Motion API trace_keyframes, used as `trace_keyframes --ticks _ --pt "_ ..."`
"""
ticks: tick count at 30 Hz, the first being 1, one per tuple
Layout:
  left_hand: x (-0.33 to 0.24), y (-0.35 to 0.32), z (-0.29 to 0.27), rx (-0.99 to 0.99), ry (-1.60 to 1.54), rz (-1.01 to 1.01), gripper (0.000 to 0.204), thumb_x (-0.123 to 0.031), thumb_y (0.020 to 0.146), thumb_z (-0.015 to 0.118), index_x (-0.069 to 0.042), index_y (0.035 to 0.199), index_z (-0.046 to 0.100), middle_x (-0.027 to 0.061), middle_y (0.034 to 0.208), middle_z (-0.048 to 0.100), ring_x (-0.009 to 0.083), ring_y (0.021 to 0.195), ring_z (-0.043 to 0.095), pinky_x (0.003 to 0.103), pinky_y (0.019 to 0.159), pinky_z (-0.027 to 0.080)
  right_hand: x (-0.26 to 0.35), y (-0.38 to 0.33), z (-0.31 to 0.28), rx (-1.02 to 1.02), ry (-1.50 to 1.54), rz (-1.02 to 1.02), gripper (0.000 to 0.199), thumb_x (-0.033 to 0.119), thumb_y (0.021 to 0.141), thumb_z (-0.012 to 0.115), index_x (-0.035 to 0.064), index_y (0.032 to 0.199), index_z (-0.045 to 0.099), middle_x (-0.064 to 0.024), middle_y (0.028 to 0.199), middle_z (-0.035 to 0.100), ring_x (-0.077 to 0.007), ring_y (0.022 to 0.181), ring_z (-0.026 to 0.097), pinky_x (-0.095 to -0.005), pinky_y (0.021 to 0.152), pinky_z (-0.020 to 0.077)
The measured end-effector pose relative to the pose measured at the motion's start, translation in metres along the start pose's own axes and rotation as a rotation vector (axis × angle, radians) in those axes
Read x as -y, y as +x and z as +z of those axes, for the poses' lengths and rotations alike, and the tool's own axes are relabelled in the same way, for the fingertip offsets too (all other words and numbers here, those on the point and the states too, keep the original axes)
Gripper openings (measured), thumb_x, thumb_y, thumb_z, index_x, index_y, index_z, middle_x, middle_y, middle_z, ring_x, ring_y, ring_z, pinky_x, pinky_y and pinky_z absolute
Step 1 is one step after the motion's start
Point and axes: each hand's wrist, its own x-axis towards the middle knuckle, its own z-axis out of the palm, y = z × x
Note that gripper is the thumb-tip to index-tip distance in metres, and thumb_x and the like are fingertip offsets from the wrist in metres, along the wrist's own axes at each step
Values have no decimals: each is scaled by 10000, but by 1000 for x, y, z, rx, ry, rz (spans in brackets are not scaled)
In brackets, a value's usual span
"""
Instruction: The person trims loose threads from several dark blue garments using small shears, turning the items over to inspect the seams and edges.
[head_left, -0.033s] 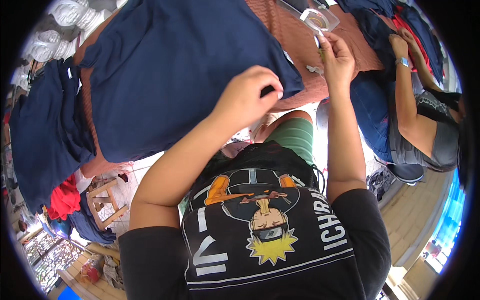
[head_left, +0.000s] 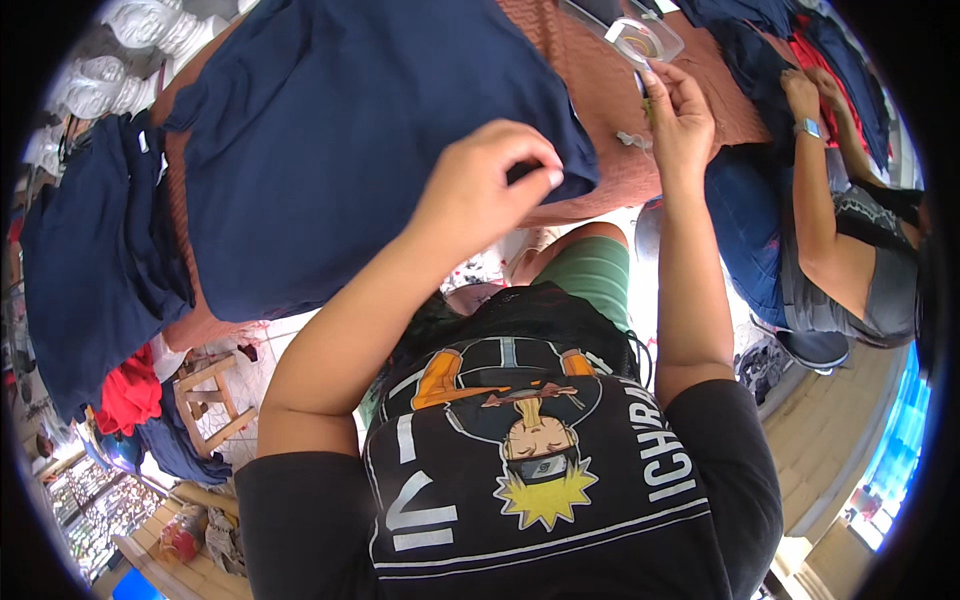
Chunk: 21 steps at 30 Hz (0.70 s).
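Observation:
A navy blue garment lies spread over the brown quilted table cover. My left hand is over its lower right edge, fingers curled and thumb near the fingertips; whatever they pinch, if anything, is too small to make out. My right hand, farther right above the cover, pinches a small slim tool with a pale tip and a yellowish lower end; its exact kind is unclear. Just beyond that hand sits a clear plastic tray with a white ring-shaped roll in it.
More navy garments hang over the table's left side, above red cloth and a wooden stool. White sculpted pieces stand at upper left. At right, another person's hands rest on dark and red cloth. A small white scrap lies beside my right hand.
My left hand has shifted slightly left and farther from me. My right hand has moved a little to the right, still pinching the slim tool.

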Motion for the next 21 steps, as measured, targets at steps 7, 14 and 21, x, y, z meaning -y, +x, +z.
trace_keyframes --ticks 7,14,21 --pt "19 -53 -128 -338 204 -330 145 -129 869 678 -47 987 690 43 930 690 119 882 634 266 820 478 29 -27 31 275 -362 86 262 240 845 738 64 1034 693 14 656 613 -47 578 502 -212 537 406" --pt "24 -63 -110 -358 152 -265 169 -89 896 647 -31 1050 684 42 1055 671 108 994 603 235 874 457 47 -47 65 446 -300 -22 290 248 798 771 110 1040 686 -2 666 579 -77 601 524 -251 564 448" --pt "20 -56 -52 -68 399 -55 264 -104 800 710 -75 1063 694 44 1131 642 240 1025 611 326 871 496 46 -79 83 601 -264 41 369 165 790 757 98 1129 627 -56 788 633 -145 696 591 -310 655 493"
